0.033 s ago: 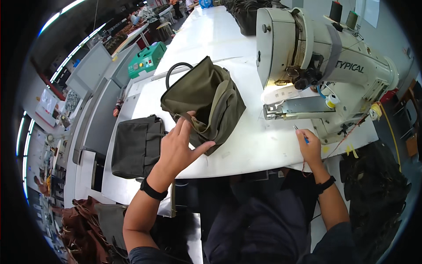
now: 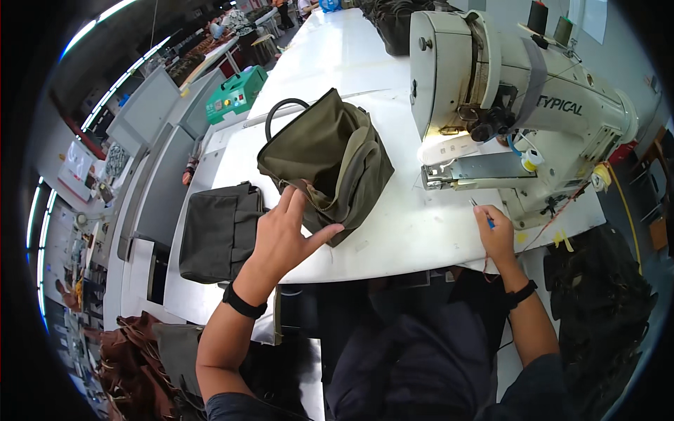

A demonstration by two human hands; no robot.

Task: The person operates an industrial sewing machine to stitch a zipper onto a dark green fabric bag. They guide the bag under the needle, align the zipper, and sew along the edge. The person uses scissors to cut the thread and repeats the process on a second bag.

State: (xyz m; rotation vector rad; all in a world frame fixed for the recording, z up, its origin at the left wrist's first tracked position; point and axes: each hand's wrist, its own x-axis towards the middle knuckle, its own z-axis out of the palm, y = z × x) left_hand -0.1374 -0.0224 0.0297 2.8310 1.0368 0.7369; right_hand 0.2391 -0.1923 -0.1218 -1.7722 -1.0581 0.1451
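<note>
Head view: two hands at a sewing table, one on an olive bag.
The left hand (image 2: 284, 235), fingers spread, rests on the near lower edge of the olive canvas bag (image 2: 330, 165), whose long axis runs away toward its handle. The right hand (image 2: 495, 235), well apart beside the sewing machine (image 2: 519, 105), pinches a small blue tool (image 2: 484, 216) on the white table (image 2: 414, 231).

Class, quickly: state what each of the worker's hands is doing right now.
Left hand: open, fingers spread, resting on the olive-green fabric bag.
Right hand: closed, pinching a small blue-handled tool.
</note>
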